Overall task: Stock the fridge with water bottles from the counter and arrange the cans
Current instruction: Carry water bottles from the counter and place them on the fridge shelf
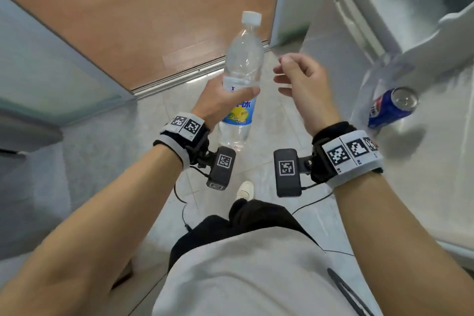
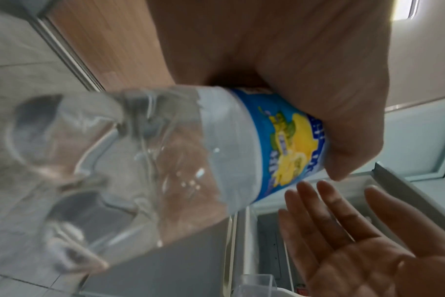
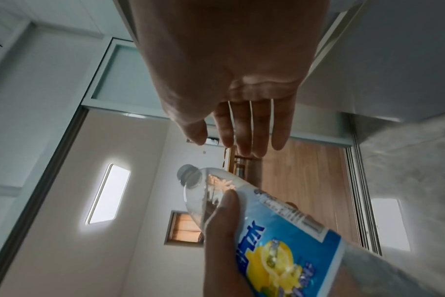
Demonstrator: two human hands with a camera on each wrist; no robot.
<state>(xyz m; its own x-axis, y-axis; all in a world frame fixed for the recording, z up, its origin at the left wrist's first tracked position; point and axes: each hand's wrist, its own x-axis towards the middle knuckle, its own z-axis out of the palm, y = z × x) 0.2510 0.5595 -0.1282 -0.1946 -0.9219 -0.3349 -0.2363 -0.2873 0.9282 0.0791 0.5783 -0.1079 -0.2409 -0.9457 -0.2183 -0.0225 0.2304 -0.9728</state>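
Note:
A clear water bottle with a white cap and a blue label with lemons is upright in the air at the centre of the head view. My left hand grips it round the label, thumb across the front. The left wrist view shows the bottle base-on, the right wrist view shows the bottle from its cap end. My right hand hovers just right of the bottle, fingers relaxed and empty, not touching it. A blue cola can lies tilted on the white surface at right.
An open fridge with a white door shelf stands at the upper right. A grey counter edge runs along the left. Wooden flooring lies beyond a metal threshold. My shoe is on the tiled floor.

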